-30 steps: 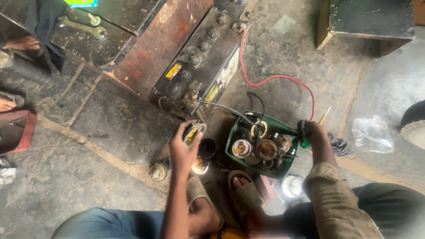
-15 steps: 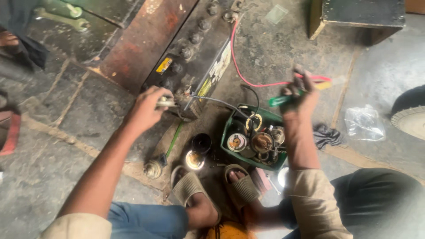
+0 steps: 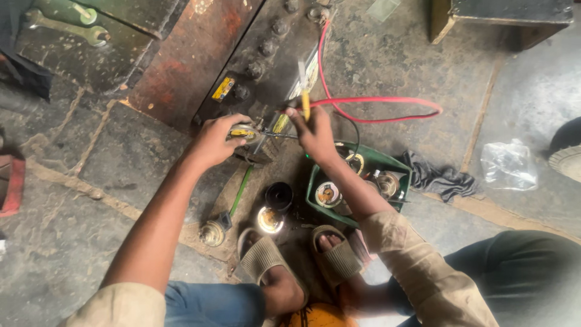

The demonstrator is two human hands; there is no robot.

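Beside the battery, right hand grips a screwdriver upright.

A small rectangular yellow label sits on the dark battery top, left of centre. A pale rectangular label lies along the battery's right edge. A crumpled clear plastic bag rests on the floor at right.
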